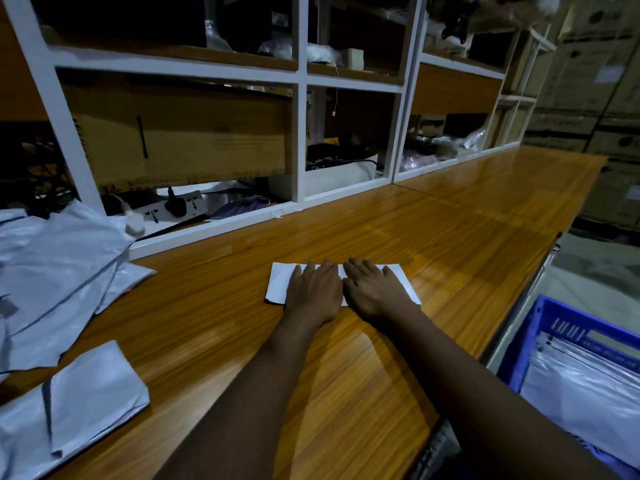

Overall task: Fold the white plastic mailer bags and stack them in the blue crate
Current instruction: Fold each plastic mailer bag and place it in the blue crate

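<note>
Both hands, left hand (313, 289) and right hand (375, 289), press a folded mailer bag (278, 284) flat, fingers (325, 268) loosely spread; bare table (467, 216) lies beyond, blue crate (530, 344) off its right edge.

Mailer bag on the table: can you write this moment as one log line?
step: pressing fold | left hand: flat on folded mailer bag | right hand: flat on it | blue crate: holds bags

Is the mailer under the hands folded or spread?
Folded: the mailer is a small compact rectangle, pressed flat by left hand and right hand.

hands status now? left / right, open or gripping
Left hand: open, flat, palm down, pressing the folded mailer bag.
Right hand: open, flat, palm down on the same bag, gripping nothing.
</note>
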Demonstrator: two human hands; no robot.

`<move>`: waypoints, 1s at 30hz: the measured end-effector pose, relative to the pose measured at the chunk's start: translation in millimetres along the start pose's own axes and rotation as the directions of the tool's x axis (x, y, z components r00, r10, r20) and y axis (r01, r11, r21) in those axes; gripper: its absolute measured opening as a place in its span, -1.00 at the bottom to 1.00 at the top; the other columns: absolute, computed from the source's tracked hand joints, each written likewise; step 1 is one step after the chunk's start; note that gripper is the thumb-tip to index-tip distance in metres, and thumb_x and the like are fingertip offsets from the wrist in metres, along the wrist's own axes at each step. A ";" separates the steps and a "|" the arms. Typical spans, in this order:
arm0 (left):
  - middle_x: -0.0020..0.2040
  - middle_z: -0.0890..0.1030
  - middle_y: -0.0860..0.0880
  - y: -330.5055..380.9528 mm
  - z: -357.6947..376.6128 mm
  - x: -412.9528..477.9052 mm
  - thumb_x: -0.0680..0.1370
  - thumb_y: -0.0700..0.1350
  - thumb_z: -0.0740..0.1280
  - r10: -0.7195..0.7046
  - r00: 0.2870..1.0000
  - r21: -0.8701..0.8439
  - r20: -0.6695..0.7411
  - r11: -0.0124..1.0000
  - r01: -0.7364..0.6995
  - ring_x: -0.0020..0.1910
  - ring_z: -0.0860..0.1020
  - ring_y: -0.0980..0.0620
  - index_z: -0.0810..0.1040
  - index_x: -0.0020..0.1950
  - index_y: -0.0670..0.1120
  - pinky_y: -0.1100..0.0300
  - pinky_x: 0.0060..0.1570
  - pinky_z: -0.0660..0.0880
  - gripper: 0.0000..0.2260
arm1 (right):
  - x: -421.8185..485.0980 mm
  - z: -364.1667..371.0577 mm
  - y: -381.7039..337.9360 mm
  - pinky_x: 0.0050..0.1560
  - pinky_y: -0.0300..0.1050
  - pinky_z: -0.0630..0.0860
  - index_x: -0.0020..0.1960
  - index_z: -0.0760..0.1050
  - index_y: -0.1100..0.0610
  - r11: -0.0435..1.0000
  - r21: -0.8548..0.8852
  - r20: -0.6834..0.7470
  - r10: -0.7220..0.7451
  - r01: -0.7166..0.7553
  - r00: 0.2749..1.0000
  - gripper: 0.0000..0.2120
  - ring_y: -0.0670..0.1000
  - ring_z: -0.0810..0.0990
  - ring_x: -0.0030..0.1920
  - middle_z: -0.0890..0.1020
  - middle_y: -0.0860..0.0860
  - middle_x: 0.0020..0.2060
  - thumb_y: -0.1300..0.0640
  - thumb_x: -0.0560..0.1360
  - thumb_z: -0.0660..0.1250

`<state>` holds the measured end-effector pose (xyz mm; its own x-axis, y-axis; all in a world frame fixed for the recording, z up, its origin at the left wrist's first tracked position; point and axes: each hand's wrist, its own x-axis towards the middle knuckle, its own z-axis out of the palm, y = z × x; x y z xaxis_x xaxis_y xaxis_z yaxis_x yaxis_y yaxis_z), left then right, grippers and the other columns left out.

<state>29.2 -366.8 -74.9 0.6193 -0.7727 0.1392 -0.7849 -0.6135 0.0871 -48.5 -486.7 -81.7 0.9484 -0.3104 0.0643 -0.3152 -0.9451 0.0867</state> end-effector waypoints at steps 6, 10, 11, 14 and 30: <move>0.63 -0.02 -0.02 -23.7 -1.5 -1.9 0.70 0.13 -0.11 -0.005 0.997 -0.020 0.073 1.000 0.007 0.59 -0.03 -0.10 -0.01 0.62 -0.03 -0.07 0.54 -0.05 -0.49 | -5.1 -7.2 4.1 0.48 0.36 0.09 0.57 0.13 0.13 0.997 -0.077 0.066 0.014 -0.009 0.998 -0.51 0.25 -0.05 0.58 -0.01 0.20 0.60 -0.05 0.71 -0.12; 0.63 -0.01 -0.05 -38.9 1.0 -6.0 0.70 0.13 -0.10 0.006 0.997 0.044 0.070 0.999 -0.010 0.59 -0.01 -0.13 0.00 0.63 -0.03 -0.09 0.54 -0.01 -0.48 | -18.3 -5.6 13.3 0.45 0.35 0.14 0.52 0.20 0.07 0.993 -0.108 0.052 0.060 -0.054 0.997 -0.52 0.27 0.01 0.57 0.04 0.19 0.59 -0.08 0.69 -0.16; 0.63 0.00 -0.05 -43.4 2.9 -7.3 0.70 0.14 -0.10 0.016 0.997 0.055 0.071 0.998 -0.020 0.59 -0.01 -0.13 0.01 0.63 -0.02 -0.09 0.54 -0.01 -0.48 | -24.9 -3.8 17.3 0.44 0.33 0.16 0.50 0.21 0.06 0.991 -0.120 0.034 0.057 -0.053 0.998 -0.48 0.27 0.03 0.56 0.05 0.19 0.58 -0.12 0.66 -0.21; 0.63 0.02 -0.03 -53.9 2.1 -5.4 0.67 0.22 -0.08 -0.030 0.998 -0.049 0.060 0.998 0.033 0.59 0.00 -0.13 0.07 0.62 0.04 -0.08 0.54 -0.04 -0.46 | -28.6 -4.8 27.9 0.45 0.31 0.14 0.50 0.20 0.06 0.992 -0.092 0.058 0.091 -0.085 0.994 -0.40 0.31 0.02 0.56 0.05 0.18 0.58 -0.18 0.62 -0.28; 0.59 0.17 -0.10 -36.0 -12.9 -43.4 0.70 0.08 -0.04 -0.067 0.970 0.096 -0.234 0.991 0.092 0.58 0.09 -0.11 0.12 0.59 -0.11 -0.16 0.52 -0.04 -0.50 | -32.8 3.0 6.8 0.25 0.44 0.36 0.28 0.52 0.29 0.986 -0.018 -0.272 0.154 -0.165 0.950 -0.53 0.39 0.42 0.35 0.49 0.33 0.32 0.04 0.58 0.04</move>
<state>30.3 -309.1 -71.3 0.6491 -0.6701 0.3602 -0.7194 -0.6945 0.0044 -81.6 -483.3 -86.2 0.8434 -0.4122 0.3446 -0.4676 -0.8790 0.0930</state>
